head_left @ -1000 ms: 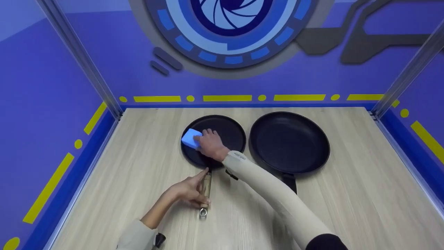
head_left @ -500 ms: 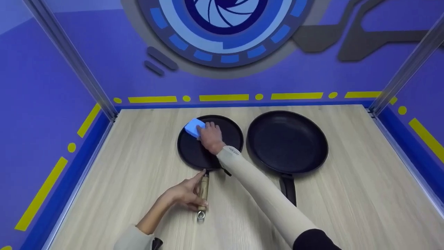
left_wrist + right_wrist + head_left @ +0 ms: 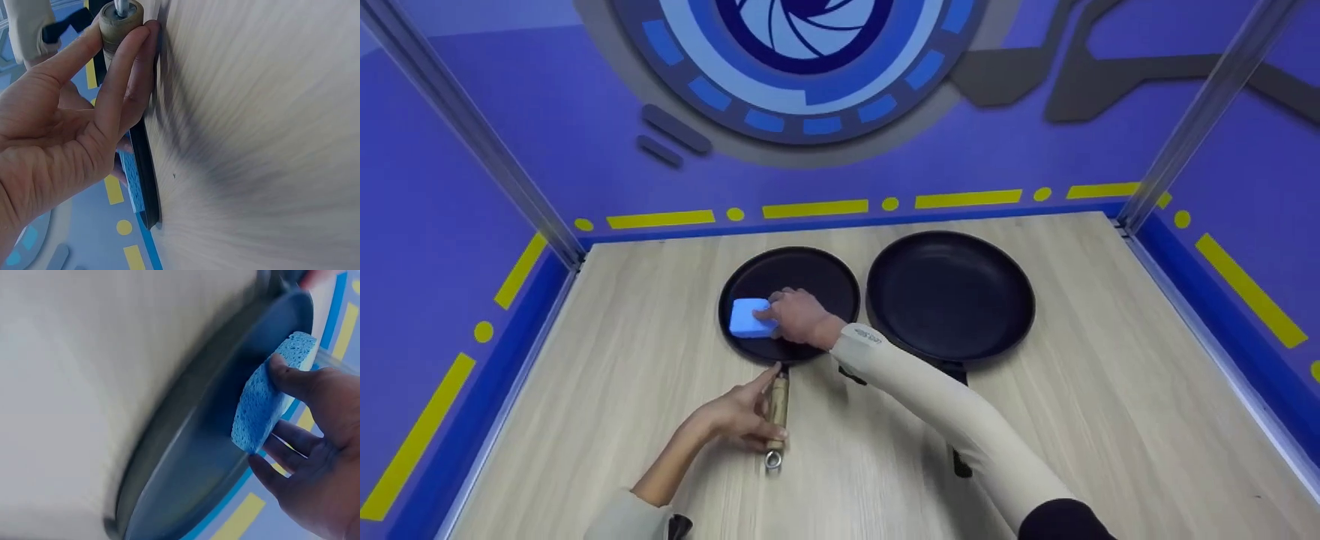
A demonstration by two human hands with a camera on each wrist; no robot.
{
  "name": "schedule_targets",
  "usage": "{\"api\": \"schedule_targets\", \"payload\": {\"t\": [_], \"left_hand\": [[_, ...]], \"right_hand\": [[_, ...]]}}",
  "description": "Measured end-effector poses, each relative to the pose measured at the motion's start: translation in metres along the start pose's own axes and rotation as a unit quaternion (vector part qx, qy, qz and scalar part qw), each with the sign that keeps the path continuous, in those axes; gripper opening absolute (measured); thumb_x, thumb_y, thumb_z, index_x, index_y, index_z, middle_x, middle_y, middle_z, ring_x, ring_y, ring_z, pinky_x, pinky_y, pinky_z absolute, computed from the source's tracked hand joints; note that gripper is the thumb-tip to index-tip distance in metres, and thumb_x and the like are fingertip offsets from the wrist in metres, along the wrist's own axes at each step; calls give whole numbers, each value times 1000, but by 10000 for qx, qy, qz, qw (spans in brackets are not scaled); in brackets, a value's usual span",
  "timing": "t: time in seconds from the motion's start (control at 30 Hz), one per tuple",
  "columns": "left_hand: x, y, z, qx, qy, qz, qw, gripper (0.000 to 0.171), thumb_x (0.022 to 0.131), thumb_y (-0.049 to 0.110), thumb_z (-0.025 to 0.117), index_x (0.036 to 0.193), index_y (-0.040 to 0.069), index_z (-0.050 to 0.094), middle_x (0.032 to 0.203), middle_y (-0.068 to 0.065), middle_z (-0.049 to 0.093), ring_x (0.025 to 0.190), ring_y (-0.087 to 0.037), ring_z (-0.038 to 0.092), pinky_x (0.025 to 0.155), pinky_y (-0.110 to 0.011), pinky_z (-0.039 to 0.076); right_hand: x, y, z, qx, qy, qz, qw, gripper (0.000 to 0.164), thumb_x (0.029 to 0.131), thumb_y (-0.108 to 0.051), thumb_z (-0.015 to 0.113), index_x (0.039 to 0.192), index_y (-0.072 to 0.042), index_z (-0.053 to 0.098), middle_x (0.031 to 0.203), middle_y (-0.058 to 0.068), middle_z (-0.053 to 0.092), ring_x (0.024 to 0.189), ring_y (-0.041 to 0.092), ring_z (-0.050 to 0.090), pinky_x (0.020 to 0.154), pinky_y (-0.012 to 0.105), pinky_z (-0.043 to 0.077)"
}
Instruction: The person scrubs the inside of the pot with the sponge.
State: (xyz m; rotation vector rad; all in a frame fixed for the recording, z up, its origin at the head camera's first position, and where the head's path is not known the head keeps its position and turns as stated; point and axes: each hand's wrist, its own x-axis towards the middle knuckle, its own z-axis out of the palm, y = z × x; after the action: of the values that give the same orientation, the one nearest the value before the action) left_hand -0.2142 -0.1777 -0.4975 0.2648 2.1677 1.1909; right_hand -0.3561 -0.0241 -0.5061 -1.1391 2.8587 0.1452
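Note:
My right hand (image 3: 802,318) pinches a blue sponge (image 3: 751,318) over the left part of a small, shallow black frying pan (image 3: 817,277). In the right wrist view the thumb lies on one side of the porous sponge (image 3: 264,396), the fingers on the other. My left hand (image 3: 735,414) holds the pan's wooden handle (image 3: 779,412), with a finger stretched toward the pan and a metal ring at the handle's end. Seen from the left wrist, thumb and fingers close round the handle's butt (image 3: 120,31). The right forearm partly hides the larger pan's handle.
A larger, deeper black frying pan (image 3: 952,296) stands right beside the small one, on the pale wood table (image 3: 645,360). Blue panels (image 3: 840,176) with yellow marks enclose the table at the back and both sides.
The sponge and right hand go up to the pan's far left edge, then come back down toward its near left side. The left hand keeps its hold; the head view shifts.

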Motion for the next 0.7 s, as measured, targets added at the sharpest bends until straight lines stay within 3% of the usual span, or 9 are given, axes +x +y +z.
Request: {"api": "schedule_targets", "payload": {"t": [0.2, 0.33, 0.5, 0.7], "left_hand": [[1, 0, 1, -28, -50, -58, 10000, 114, 82, 2, 84, 165, 7, 6, 86, -5, 53, 65, -14, 62, 61, -34, 63], [1, -1, -5, 127, -34, 22, 9999, 114, 82, 4, 85, 164, 4, 6, 85, -5, 54, 64, -13, 61, 60, -32, 62], [2, -1, -5, 239, -40, 159, 9996, 113, 82, 5, 85, 163, 2, 7, 83, -5, 56, 63, -12, 60, 58, -29, 60], [0, -2, -4, 201, -103, 233, 9995, 114, 82, 5, 85, 164, 3, 6, 85, -6, 56, 66, -12, 61, 59, -29, 61]], "right_hand": [[-23, 1, -4, 146, -69, -213, 9996, 48, 98, -31, 70, 144, -38, 58, 135, 6, 66, 124, 27, 61, 106, 43, 52], [-23, 1, -4, 319, 45, -228, 9992, 47, 97, -27, 70, 142, -36, 59, 133, 6, 67, 123, 27, 61, 105, 43, 53], [-11, -3, 1, 161, 259, -57, 9995, 46, 99, -29, 68, 144, -37, 59, 133, 6, 65, 122, 27, 59, 104, 44, 52], [17, -9, 10, -163, 395, 651, 9970, 50, 103, -37, 60, 152, -32, 49, 139, 9, 61, 128, 28, 55, 109, 42, 49]]}}
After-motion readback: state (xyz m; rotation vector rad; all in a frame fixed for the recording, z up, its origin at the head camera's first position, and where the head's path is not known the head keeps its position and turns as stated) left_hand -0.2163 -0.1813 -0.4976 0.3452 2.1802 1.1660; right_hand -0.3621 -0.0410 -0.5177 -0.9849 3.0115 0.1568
